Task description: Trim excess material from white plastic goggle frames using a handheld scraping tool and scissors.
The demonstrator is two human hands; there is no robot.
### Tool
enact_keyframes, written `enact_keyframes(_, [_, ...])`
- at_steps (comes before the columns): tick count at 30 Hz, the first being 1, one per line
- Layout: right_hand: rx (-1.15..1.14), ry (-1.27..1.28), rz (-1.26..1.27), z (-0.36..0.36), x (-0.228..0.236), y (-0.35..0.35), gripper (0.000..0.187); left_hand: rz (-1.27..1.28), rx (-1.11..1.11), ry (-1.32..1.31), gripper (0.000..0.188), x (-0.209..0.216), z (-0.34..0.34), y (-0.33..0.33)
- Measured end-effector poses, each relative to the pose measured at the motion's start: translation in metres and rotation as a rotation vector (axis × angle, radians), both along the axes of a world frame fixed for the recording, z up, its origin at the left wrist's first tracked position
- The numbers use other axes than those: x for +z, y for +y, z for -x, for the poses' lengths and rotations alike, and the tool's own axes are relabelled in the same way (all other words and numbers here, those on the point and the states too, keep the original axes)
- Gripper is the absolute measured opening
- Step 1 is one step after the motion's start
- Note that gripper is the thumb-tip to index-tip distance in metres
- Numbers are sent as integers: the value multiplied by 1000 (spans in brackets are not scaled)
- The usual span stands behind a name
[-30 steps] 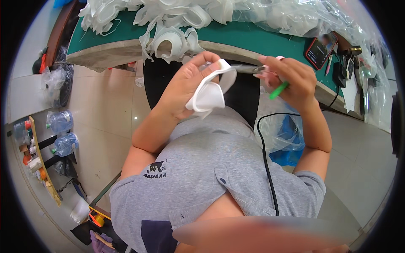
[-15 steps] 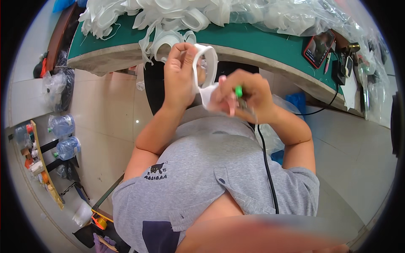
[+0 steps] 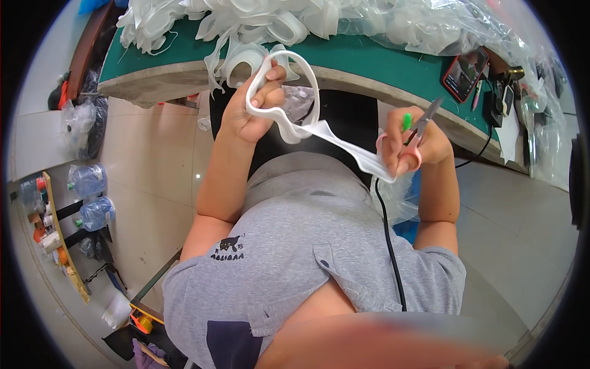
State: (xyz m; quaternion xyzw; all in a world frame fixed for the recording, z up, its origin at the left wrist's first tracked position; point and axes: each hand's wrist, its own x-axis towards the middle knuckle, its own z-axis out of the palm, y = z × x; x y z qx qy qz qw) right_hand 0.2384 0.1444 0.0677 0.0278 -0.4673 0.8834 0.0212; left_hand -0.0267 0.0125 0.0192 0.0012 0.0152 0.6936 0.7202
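Observation:
A white fabric strip (image 3: 316, 92) hangs in a loop in front of me, over the near edge of the table. The fingers of my left hand (image 3: 246, 117) are closed on the loop's left side. From the loop a flat white tail runs rightward to my right hand (image 3: 427, 147), which pinches its end. That same hand also keeps a pair of scissors (image 3: 415, 146) with pink handles, blades pointing up and away from the strip. A small bright green piece (image 3: 407, 122) sticks up by its fingers; its kind is unclear.
Along the far side of the green-topped table (image 3: 381, 67) lie heaped white looped pieces (image 3: 258, 27) and clear plastic bags (image 3: 430, 27). A phone (image 3: 465, 72), a pink pen (image 3: 476, 95) and a black adapter (image 3: 491, 104) with a cable sit at the right. Large water bottles (image 3: 97, 213) stand at left.
My right hand has moved right, drawing the strip's tail out taut. The scissors have turned so the blades show. My left hand has shifted slightly left and the loop has opened wider.

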Motion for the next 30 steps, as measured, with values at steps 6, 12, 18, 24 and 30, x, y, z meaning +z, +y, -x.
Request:
enact_keyframes(6, [-549,-323,-462,29,9,-19,27,25,-115,-142,29,13,-16,3])
enact_keyframes(12, [-826,63,-1781,44,8,-7,53,40,-303,-93,21,29,-24,-13])
enact_keyframes(18, [-656,211,-2112,47,13,9,58,108,-498,-299,13,23,-20,-19])
enact_keyframes(24, [-623,253,-2185,45,16,14,57,116,-531,-312,11,25,-23,-19])
enact_keyframes(30, [-631,294,-2230,44,18,15,56,59,-624,-370,11,27,-26,-16])
